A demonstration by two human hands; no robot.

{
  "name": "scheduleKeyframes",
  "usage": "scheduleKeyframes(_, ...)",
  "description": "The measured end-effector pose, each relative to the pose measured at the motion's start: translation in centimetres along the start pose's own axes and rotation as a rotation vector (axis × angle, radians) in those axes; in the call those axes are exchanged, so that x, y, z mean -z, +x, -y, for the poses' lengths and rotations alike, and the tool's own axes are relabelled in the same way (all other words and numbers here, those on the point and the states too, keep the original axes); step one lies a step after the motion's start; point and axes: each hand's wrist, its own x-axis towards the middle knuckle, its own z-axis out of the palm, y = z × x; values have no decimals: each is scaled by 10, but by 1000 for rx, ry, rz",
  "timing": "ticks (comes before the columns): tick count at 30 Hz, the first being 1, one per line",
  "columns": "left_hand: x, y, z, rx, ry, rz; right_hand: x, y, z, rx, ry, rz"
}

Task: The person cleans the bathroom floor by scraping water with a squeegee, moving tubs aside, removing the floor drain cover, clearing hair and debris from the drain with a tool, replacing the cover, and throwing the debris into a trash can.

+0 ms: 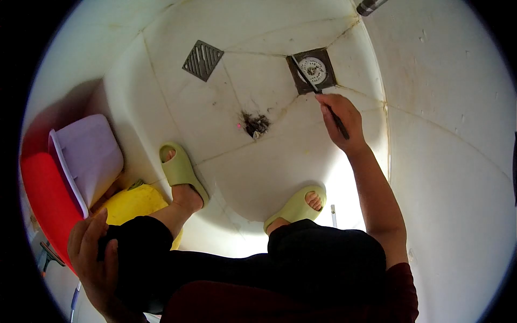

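My right hand (343, 119) is closed on a thin, dark-handled tool (306, 74), whose long blade reaches over the left side of a square floor drain (313, 70). A round white strainer with dark grime at its centre sits in that drain. My left hand (92, 250) rests by my left knee, its fingers apart and nothing seen in it. On the tiles lies a slotted metal drain cover (202, 60). A clump of dark hair and debris (254, 124) is on the floor between my feet and the drain.
At the left stand a lilac bin (90, 156), a red basin (48, 199) and a yellow object (134, 203). My feet, in green slippers, are on the tiled floor. A wall rises at the right, with a metal pipe end (369, 6) at the top.
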Motion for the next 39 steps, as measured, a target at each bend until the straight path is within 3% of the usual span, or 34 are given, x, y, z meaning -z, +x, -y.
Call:
scheduleKeyframes(12,2,2,7,43,-11,49,4,-66,10,-61,-18,22)
scheduleKeyframes(17,0,2,3,26,4,7,-2,-31,5,72,-84,-53)
scheduleKeyframes(20,0,5,2,-18,-19,-42,-13,-9,-10,-1,-21,-39)
scheduleKeyframes(24,4,1,11,26,41,25,-5,-45,-5,28,-76,-51)
scheduleKeyframes(25,6,2,10,30,18,31,-2,-59,0,-51,-126,3)
scheduleKeyframes(27,7,3,7,35,-34,57,6,-71,11,-27,-15,-63)
scheduleKeyframes(33,4,2,-5,70,-43,-8,-5,-7,0,107,-49,-84)
scheduleKeyframes(36,9,5,0,2,-37,12,6,-2,-26,94,-42,45)
scheduleKeyframes(39,9,5,0,14,-53,18,22,-8,-39,78,-106,-96)
